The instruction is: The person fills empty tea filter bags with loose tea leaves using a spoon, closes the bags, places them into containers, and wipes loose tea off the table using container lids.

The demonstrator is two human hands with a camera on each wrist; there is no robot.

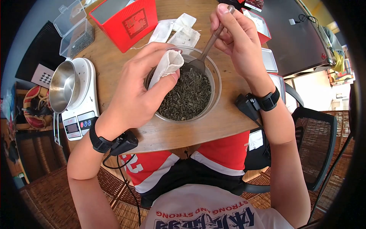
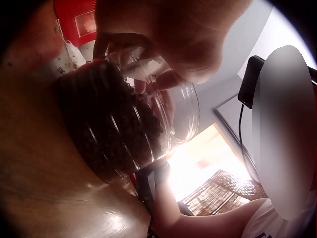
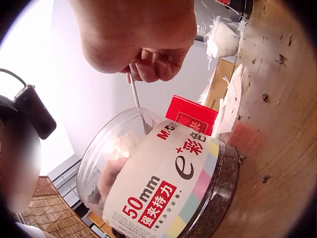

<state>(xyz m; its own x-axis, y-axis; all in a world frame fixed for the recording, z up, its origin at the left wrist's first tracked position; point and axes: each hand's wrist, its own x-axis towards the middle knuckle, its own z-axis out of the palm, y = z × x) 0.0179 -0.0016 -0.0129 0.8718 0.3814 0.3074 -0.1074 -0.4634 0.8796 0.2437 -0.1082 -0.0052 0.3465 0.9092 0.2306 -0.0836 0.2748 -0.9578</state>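
Note:
A clear round tub [image 1: 218, 89] of dark dried leaves [image 1: 188, 97] stands at the table's front edge; its printed label [image 3: 163, 183] faces the right wrist view. My left hand [image 1: 139, 89] pinches a small white cloth bag [image 1: 167, 65], mouth up, over the tub's left side. My right hand [image 1: 242, 45] grips the handle of a brown spoon [image 1: 213, 39] between thumb and fingers, and the spoon's bowl rests in the leaves beside the bag.
A scale [image 1: 85, 91] with a steel pan [image 1: 64, 86] stands at the left. Behind are a lidded plastic box [image 1: 78, 38], a red box [image 1: 126, 24] and filled white bags [image 1: 185, 36]. White trays [image 1: 269, 60] lie at the right.

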